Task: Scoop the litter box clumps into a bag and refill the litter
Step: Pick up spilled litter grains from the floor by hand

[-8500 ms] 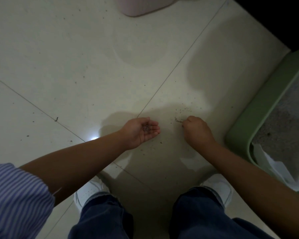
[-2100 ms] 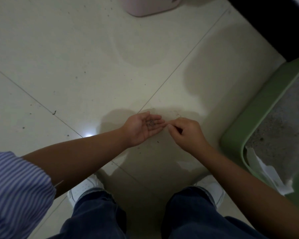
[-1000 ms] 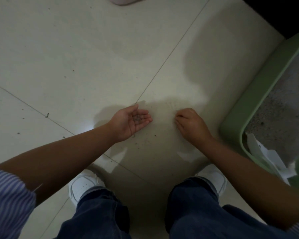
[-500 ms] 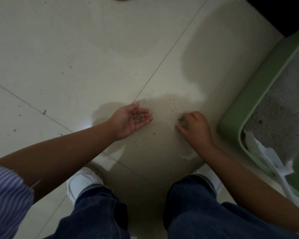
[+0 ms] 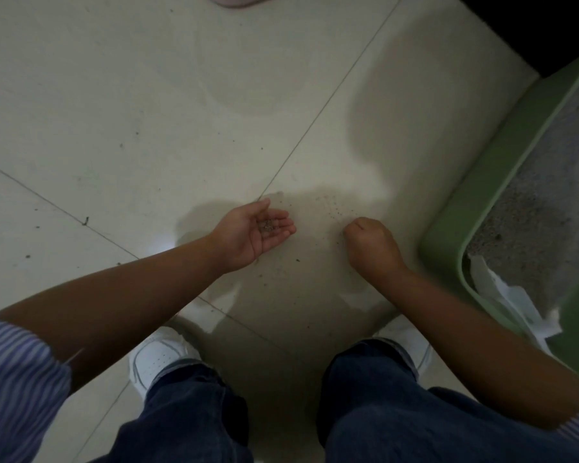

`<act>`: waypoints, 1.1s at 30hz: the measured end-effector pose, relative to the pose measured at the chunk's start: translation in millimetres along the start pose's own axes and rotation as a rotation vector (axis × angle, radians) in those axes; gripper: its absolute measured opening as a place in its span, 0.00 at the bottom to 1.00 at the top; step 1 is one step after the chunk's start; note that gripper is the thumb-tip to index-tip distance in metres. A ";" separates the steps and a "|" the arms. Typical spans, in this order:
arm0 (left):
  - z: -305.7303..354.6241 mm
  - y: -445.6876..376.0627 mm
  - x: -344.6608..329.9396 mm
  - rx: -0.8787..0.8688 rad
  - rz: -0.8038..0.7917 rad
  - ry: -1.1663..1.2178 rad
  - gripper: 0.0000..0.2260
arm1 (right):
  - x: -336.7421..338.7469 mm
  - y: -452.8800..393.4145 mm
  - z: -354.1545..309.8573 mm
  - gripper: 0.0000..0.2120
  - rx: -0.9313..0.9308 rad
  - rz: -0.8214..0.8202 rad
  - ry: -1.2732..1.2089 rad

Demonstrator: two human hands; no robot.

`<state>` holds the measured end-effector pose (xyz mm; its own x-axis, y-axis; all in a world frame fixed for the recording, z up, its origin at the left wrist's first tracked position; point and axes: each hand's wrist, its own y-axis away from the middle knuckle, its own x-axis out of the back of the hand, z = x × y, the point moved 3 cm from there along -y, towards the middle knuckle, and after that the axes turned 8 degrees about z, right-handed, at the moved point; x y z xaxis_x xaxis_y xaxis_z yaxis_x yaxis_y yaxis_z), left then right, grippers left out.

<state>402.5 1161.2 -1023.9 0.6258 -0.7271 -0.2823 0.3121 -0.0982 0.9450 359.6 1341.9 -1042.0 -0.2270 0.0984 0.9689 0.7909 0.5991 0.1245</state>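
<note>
I note the green litter box at the right edge of the scene, grey litter inside and a crumpled white bag at its near corner. Stray litter granules lie scattered on the tiled floor left of the box. My left hand is cupped palm-up, holding a few granules. My right hand is curled knuckles-up at the floor; I cannot tell whether it pinches anything. No legible writing.
</note>
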 end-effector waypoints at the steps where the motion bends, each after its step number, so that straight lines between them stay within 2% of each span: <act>1: -0.1 -0.1 -0.6 -0.001 -0.001 0.002 0.17 | 1.7 -1.0 -0.9 0.08 0.013 0.007 0.003; 11: -3.2 0.9 -6.9 0.003 -0.014 0.045 0.20 | 12.7 -9.7 -5.9 0.04 -0.038 -0.038 0.034; 13: -3.6 0.9 -5.5 0.017 -0.011 0.039 0.21 | 20.4 -12.7 -5.0 0.04 -0.113 0.047 -0.068; 16: -5.1 1.8 -3.4 0.052 -0.011 0.003 0.23 | 41.4 -19.8 -17.9 0.06 -0.221 0.162 -0.361; 19: -9.1 4.2 -4.3 0.091 -0.025 -0.022 0.23 | 58.3 -20.6 -49.9 0.10 -0.078 0.103 -0.504; 21: -11.3 5.3 -6.3 0.105 -0.042 -0.059 0.21 | 60.7 -18.8 -55.3 0.11 -0.068 0.026 -0.547; 24: -13.5 5.3 -8.4 0.122 -0.048 -0.080 0.19 | 62.4 -11.5 -36.3 0.12 -0.093 0.109 -0.448; 26: -13.8 4.2 -7.3 0.129 -0.041 -0.096 0.19 | 56.3 -4.6 -12.8 0.10 -0.307 0.097 -0.379; 28: -13.5 2.4 -5.0 0.127 -0.036 -0.096 0.19 | 41.7 7.8 7.8 0.13 -0.500 -0.016 -0.309; 30: -12.8 0.4 -2.5 0.120 -0.024 -0.079 0.19 | 28.5 19.2 16.3 0.18 -0.517 -0.077 -0.246; 33: -10.8 -1.6 -0.7 0.099 -0.008 -0.068 0.19 | 17.7 22.5 10.3 0.21 -0.511 -0.057 -0.247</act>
<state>409.4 1169.3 -1027.0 0.5725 -0.7701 -0.2814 0.2424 -0.1689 0.9554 367.5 1365.3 -1024.2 -0.3550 0.2972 0.8864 0.9339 0.1549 0.3221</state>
